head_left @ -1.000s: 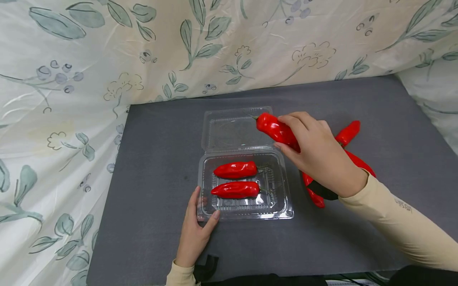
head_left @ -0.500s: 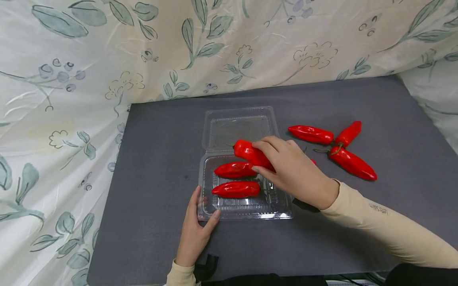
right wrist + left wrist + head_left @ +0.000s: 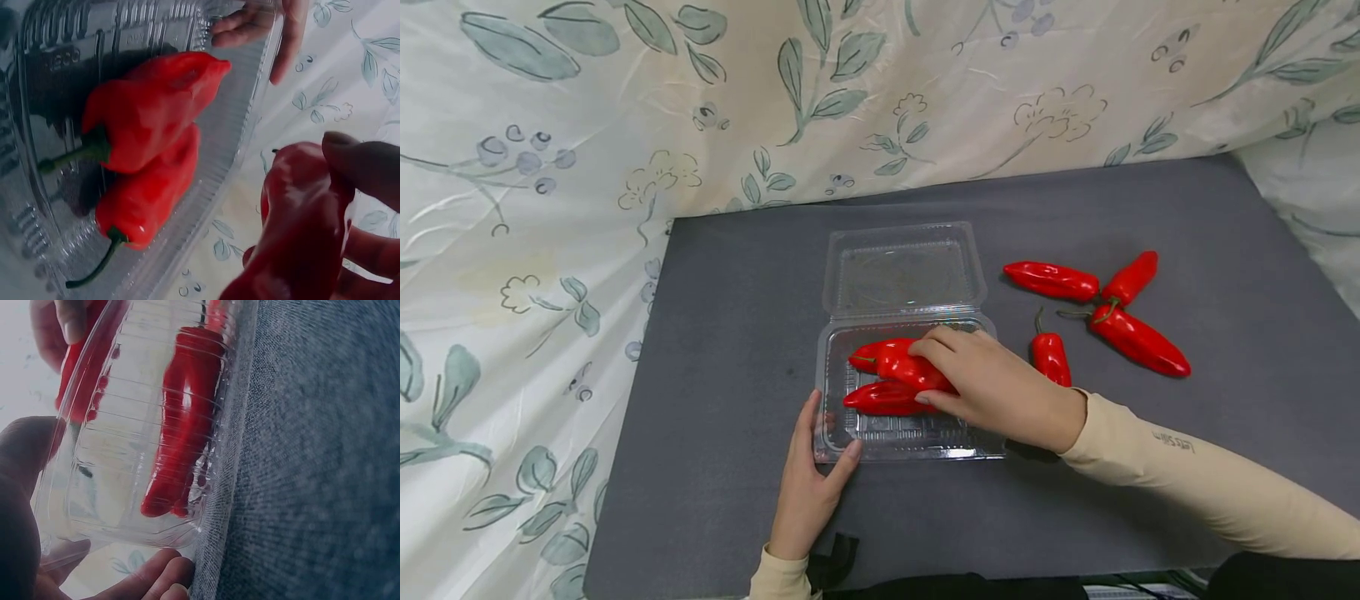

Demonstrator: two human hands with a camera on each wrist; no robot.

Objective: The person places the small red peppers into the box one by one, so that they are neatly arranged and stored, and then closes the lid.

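My right hand (image 3: pixel 981 379) grips a red pepper (image 3: pixel 904 367) with thumb and fingers, over the base of a clear plastic clamshell container (image 3: pixel 913 455). Two more red peppers lie side by side in that base, the far one (image 3: pixel 862 353) partly covered by the held pepper and the near one (image 3: pixel 876 400) in front. In the right wrist view the held pepper (image 3: pixel 300 219) is apart from the pair, whose green stems show. My left hand (image 3: pixel 808 496) holds the container's near left corner, thumb at the front rim and fingers along the side.
The container's lid (image 3: pixel 902 271) lies folded open behind its base. Several loose peppers rest on the grey table (image 3: pixel 730 333) to the right: one (image 3: pixel 1051 358) beside my right forearm, others with stems meeting. A leaf-patterned curtain (image 3: pixel 895 100) hangs behind and left.
My right hand has carried the pepper left and toward me, from beside the lid to over the container's base, uncovering the loose peppers. My left hand has stayed at the corner.
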